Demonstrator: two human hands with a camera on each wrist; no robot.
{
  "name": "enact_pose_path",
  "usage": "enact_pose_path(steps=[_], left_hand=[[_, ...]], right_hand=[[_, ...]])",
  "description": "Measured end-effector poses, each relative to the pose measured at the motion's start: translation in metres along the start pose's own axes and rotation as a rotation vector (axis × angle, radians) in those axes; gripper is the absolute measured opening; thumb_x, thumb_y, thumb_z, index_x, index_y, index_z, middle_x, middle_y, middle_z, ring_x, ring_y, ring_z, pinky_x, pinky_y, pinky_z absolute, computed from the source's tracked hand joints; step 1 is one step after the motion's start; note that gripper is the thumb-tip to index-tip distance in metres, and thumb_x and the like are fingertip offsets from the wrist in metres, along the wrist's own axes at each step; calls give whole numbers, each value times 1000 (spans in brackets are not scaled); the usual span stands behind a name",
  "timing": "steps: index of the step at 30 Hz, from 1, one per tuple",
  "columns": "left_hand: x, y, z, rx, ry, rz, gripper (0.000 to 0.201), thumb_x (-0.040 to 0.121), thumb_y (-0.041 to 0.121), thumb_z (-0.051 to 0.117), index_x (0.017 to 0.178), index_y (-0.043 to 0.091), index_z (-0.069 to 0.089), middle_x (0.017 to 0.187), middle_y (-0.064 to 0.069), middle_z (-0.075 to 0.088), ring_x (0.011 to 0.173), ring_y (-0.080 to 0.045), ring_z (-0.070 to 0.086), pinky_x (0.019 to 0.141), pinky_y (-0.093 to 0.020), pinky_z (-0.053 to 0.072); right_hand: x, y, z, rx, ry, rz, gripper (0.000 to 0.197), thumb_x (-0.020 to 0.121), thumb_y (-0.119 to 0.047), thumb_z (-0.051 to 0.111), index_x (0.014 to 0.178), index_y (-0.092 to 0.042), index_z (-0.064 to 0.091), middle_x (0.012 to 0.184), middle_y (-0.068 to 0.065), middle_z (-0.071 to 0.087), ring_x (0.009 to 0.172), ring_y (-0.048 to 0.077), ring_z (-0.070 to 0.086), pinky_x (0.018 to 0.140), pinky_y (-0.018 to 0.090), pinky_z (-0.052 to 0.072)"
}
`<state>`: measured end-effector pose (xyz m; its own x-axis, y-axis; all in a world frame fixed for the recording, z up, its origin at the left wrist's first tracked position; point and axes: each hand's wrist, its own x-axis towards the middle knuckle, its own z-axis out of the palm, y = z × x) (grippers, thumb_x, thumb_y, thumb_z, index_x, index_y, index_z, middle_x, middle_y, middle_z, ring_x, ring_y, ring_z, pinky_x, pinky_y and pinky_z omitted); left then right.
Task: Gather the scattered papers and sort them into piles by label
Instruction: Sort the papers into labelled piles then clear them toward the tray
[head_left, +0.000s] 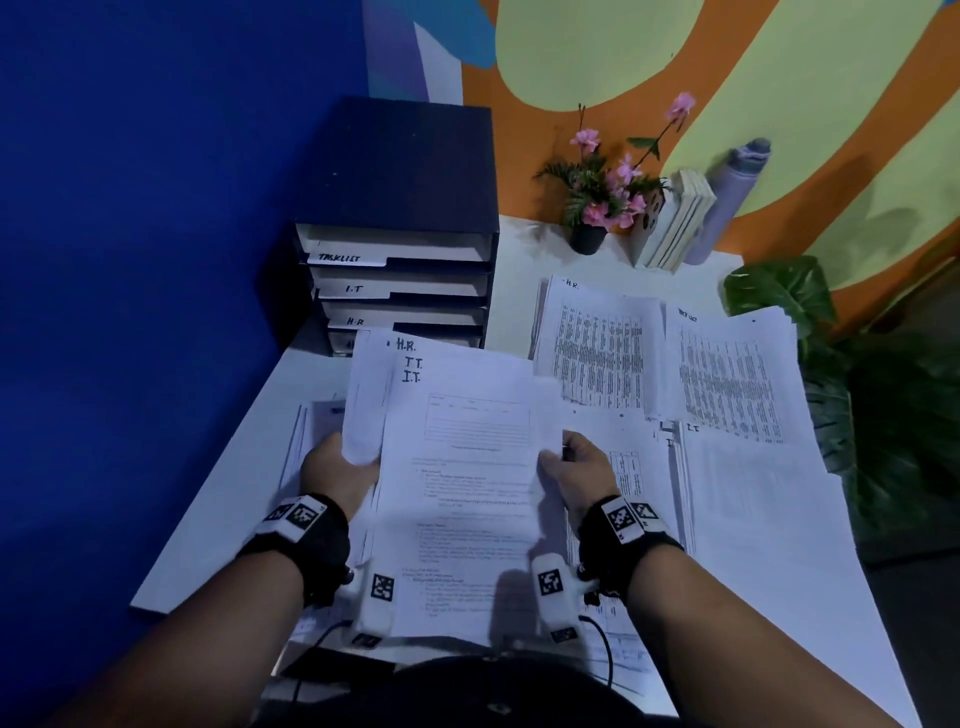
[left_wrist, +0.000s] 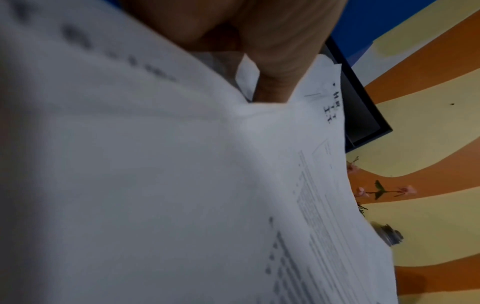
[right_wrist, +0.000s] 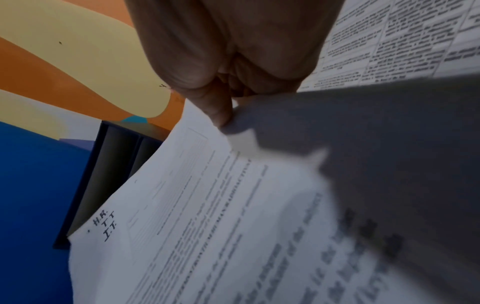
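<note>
both hands hold a fanned sheaf of papers above the white desk, in front of the person's chest. the left hand grips its left edge, fingers curled round the sheets; the right hand pinches the right edge with thumb on top. handwritten labels "h.r.", "i.t." show at the staggered top corners. sorted piles lie on the desk's right half: an h.r. pile, a task list pile, an i.t. pile running to the right edge. a dark labelled tray stack stands at the back left, and bare desk shows between it and the piles.
</note>
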<state>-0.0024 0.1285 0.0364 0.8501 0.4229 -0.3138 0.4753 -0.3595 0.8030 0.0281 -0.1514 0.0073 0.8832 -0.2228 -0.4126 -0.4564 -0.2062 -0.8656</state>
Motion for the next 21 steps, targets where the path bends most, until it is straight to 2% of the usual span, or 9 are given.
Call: enact_pose_path(steps=[2, 5, 7, 10, 15, 18, 20, 21], left_hand=[[-3, 4, 11, -4, 17, 2, 29, 77, 28, 77, 96, 9, 64, 93, -4, 67, 84, -21, 62, 75, -27, 49], [-8, 9, 26, 18, -19, 45, 30, 88, 37, 63, 106, 12, 65, 103, -6, 70, 93, -24, 64, 85, -34, 52], [-14, 14, 36, 35, -49, 72, 28, 92, 33, 58, 111, 13, 65, 107, -6, 69, 97, -25, 63, 87, -34, 50], [-24, 23, 52, 58, -74, 113, 24, 93, 27, 58, 110, 11, 66, 102, -3, 67, 92, -22, 61, 81, -28, 45], [-33, 36, 77, 63, -108, 103, 22, 95, 28, 55, 108, 14, 66, 102, -4, 69, 94, -26, 63, 85, -34, 50], [-37, 45, 88, 89, -103, 109, 22, 96, 27, 53, 108, 12, 64, 105, -7, 68, 97, -28, 63, 87, -35, 49], [-39, 50, 94, 92, -96, 89, 26, 97, 28, 52, 112, 10, 62, 112, -9, 66, 103, -29, 61, 90, -36, 47], [-40, 51, 97, 92, -95, 69, 30, 97, 30, 52, 115, 8, 60, 118, -9, 64, 108, -29, 60, 94, -38, 47]], right_hand=[[-5, -6, -10, -23, 34, -11, 12, 71, -19, 65, 69, -10, 57, 66, 5, 63, 66, 19, 54, 64, 36, 48], [-4, -6, -30, -60, 115, -37, 36, 82, -7, 64, 57, -16, 40, 54, 1, 42, 58, 16, 38, 58, 29, 34], [-2, -3, -43, -104, 149, -62, 37, 85, -6, 62, 60, -16, 36, 56, 2, 36, 57, 16, 33, 56, 27, 29], [-2, -1, -61, -257, 199, -108, 31, 88, -11, 59, 67, -12, 37, 62, 6, 37, 60, 18, 34, 55, 30, 29], [3, 1, -86, -341, 342, -129, 37, 92, -12, 53, 64, -16, 30, 59, 1, 36, 60, 21, 37, 55, 31, 31], [8, 7, -108, -308, 389, -126, 35, 91, -5, 49, 64, -17, 31, 62, -1, 39, 68, 21, 43, 62, 28, 33], [9, 10, -132, -338, 395, -91, 21, 91, 0, 45, 74, -12, 44, 73, 5, 50, 76, 23, 50, 66, 26, 33], [9, 11, -147, -364, 407, -64, 12, 92, 0, 44, 88, -6, 53, 84, 13, 57, 84, 27, 55, 70, 25, 35]])
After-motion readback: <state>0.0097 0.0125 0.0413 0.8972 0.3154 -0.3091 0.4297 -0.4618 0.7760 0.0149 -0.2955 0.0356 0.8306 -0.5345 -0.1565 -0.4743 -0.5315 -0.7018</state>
